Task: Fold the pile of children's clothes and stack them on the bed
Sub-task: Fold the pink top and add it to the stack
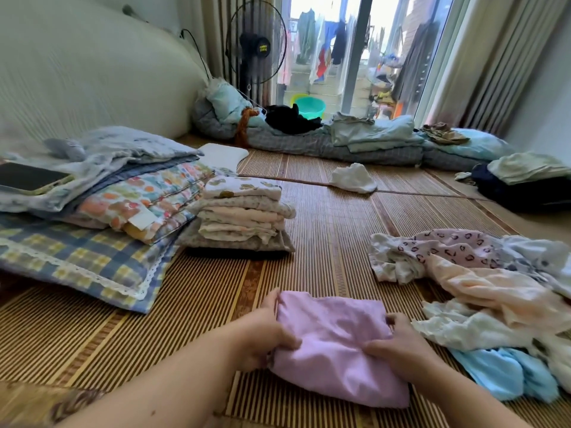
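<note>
- The lilac garment (336, 344) is seen at the lower centre of the frame, folded into a rough, creased rectangle on the bamboo mat (324, 217) that covers the bed.
- Its left edge is gripped by the left hand (265, 332). The thumb is laid on top and the fingers (272, 301) are curled round the edge, so the cloth is pinched between them.
- Its right edge is gripped the same way by the right hand (401, 344), with the thumb on top and the fingers (393, 319) curled at the far corner.
- The two-sided grip is judged to keep the folded layers from sliding apart, either for one more fold or for a lift across to the stack.
- The folded stack (244, 214) is found left of centre, well apart from the garment, with pale pieces laid squarely one on another. It is taken to be where the garment goes next.
- The unfolded pile (482, 285) is spread along the right side of the frame, just beside the right hand, presumably kept within easy reach. Several pieces are left in it, so the task is judged to be roughly midway.
- At the left, a plaid pillow (77, 257) is topped with folded bedding and a phone (31, 180), and a white cloth (353, 178) lies alone on the mat above centre.
</note>
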A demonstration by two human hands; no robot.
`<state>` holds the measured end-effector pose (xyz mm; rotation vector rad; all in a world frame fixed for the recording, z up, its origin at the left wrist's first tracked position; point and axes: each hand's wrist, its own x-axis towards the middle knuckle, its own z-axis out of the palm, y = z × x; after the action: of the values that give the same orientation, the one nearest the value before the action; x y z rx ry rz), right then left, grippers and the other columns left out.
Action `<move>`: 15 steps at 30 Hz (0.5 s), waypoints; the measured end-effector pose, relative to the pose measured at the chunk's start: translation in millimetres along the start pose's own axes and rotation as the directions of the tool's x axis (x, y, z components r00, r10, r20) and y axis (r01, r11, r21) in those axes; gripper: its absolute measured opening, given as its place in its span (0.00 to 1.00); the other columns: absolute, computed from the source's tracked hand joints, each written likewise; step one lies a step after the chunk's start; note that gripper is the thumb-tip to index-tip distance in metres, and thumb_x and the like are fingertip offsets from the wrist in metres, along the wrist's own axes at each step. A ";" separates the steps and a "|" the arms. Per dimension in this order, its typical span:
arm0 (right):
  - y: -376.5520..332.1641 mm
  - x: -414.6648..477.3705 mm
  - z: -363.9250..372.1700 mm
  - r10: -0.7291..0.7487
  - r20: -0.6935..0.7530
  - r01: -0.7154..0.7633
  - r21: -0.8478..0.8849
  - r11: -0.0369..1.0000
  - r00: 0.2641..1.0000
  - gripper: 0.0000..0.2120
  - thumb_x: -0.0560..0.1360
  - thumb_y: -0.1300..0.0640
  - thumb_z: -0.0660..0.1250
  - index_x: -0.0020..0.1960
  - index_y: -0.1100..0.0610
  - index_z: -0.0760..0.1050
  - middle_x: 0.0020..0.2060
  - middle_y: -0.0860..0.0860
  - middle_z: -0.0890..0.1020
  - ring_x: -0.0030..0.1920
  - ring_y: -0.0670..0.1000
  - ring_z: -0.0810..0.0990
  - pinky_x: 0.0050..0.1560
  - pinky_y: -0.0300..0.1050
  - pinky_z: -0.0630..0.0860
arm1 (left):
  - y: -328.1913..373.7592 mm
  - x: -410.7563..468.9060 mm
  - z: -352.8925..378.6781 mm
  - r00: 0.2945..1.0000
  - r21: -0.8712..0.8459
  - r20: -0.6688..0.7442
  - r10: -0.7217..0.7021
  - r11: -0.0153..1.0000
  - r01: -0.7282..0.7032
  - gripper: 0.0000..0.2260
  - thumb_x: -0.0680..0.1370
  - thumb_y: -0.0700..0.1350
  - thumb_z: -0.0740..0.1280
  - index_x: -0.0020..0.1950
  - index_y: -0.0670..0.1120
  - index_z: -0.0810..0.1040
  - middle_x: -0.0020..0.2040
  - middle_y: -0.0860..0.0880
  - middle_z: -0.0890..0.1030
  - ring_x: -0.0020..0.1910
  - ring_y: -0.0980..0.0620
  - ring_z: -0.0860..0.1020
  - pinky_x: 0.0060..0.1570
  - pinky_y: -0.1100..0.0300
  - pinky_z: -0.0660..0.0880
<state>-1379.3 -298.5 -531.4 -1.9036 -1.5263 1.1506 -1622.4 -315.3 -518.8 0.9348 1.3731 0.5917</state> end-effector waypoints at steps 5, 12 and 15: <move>2.6 -8.9 -4.4 -0.200 0.224 0.206 -0.007 0.978 0.954 0.47 0.68 0.70 0.71 0.75 0.41 0.51 0.65 0.50 0.66 0.53 0.42 0.73 0.39 0.26 0.71 | -1.8 -13.4 -7.3 0.989 0.066 0.111 0.101 0.992 -0.109 0.43 0.72 0.29 0.65 0.75 0.66 0.56 0.77 0.47 0.57 0.56 0.46 0.77 0.55 0.53 0.79; -4.7 -8.7 -12.8 -0.179 0.355 0.236 -0.124 0.964 0.917 0.45 0.59 0.64 0.72 0.73 0.46 0.66 0.68 0.48 0.70 0.58 0.41 0.75 0.47 0.26 0.72 | -1.3 -23.4 0.2 0.966 0.519 0.098 0.238 0.816 -0.253 0.34 0.75 0.33 0.59 0.77 0.56 0.57 0.71 0.50 0.67 0.52 0.57 0.74 0.41 0.68 0.72; -34.5 -7.8 -17.0 -0.292 0.209 0.312 -0.070 0.947 0.933 0.47 0.56 0.63 0.73 0.72 0.43 0.65 0.64 0.49 0.74 0.54 0.42 0.78 0.49 0.33 0.76 | 15.3 -25.5 -18.5 0.917 0.502 0.050 0.396 0.783 -0.366 0.35 0.75 0.34 0.61 0.78 0.55 0.55 0.75 0.51 0.61 0.66 0.56 0.69 0.54 0.70 0.68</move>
<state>-1385.6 -293.0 -493.1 -1.5768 -1.9403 1.1638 -1641.6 -324.3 -490.9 1.6641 1.4272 0.5712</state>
